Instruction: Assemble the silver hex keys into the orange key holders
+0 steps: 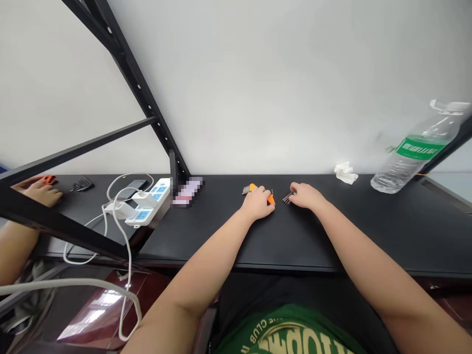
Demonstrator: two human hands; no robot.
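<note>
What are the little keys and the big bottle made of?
The keys in the right hand look like metal: thin, grey, dull shine. Their orange holder under the left hand seems plastic. The bottle looks like clear plastic; you see through it.

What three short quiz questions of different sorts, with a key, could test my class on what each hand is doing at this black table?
1. True or false: the left hand rests on an orange holder of hex keys.
2. Multiple choice: the right hand touches A) the water bottle, B) a bunch of loose metal hex keys, C) the crumpled tissue.
3. Fill in: the white power strip lies to the ____ of both hands on the table.

Key: 1 true; 2 B; 3 left.
</note>
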